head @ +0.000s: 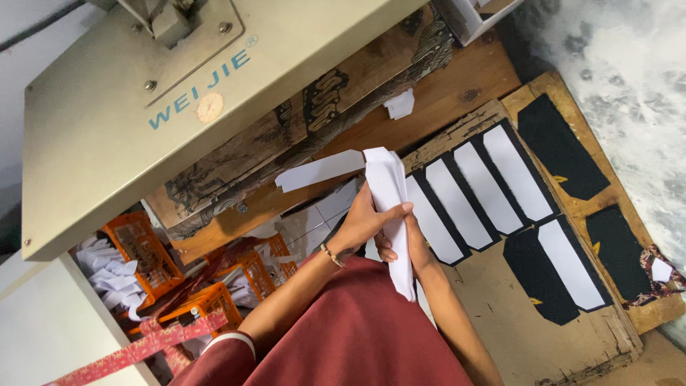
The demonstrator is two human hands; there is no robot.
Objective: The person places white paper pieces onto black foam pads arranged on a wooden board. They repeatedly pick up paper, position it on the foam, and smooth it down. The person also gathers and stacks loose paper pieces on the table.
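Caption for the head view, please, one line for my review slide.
Both hands, left hand and right hand, hold a stack of white strips above a board laid with black and white pieces.

maroon short sleeves, white-trimmed cuff (227, 337), wrist bracelet (329, 254)

Head view, tilted, close above worktable (500, 336)

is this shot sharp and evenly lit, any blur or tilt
Head view: strongly tilted; the white strips held by both hands, left hand and right hand, look sharp; the machine plate up close is evenly lit; the pale floor at top right looks bright and soft; no strong glare.
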